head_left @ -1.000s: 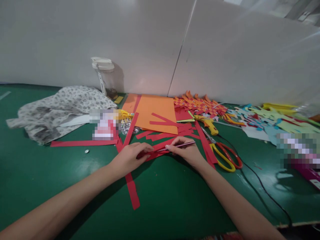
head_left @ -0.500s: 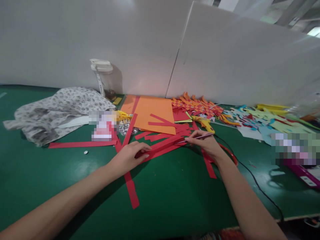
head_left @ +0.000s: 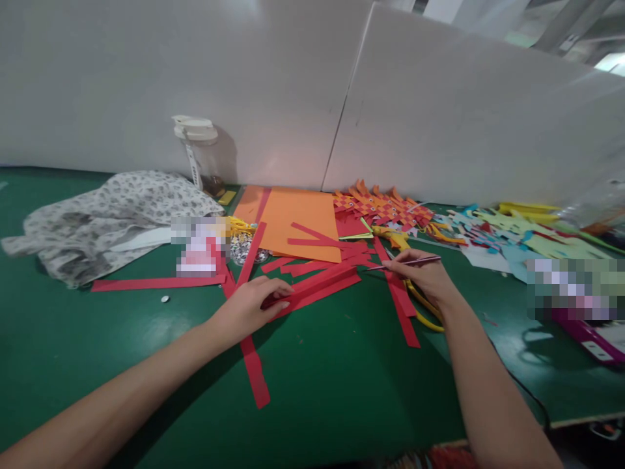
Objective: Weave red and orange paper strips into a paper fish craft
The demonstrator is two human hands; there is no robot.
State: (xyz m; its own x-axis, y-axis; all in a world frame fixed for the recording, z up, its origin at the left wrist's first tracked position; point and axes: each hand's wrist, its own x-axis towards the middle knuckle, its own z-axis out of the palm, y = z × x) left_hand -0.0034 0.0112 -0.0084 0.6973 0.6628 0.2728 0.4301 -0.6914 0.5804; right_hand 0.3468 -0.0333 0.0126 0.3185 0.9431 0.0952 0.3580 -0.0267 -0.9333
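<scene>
A creased piece of red paper lies at the middle of the green table. My left hand pinches its left end, thumb and fingers closed on it. To its right, my right hand grips a thin dark pen-like tool, whose tip points left, just off the paper's right end. More red strips lie under and around my left hand, and others cross below my right hand. Orange sheets with red strips on top lie behind the creased paper.
Patterned cloth and a lidded cup stand at the back left. Woven orange-red paper pieces sit behind, with a yellow-handled tool near them. Colored paper scraps and a purple object are at the right.
My right hand has moved right with the pen-like tool, whose tip has left the red paper. Yellow loops now show beside my right wrist. My left hand stays on the paper.
</scene>
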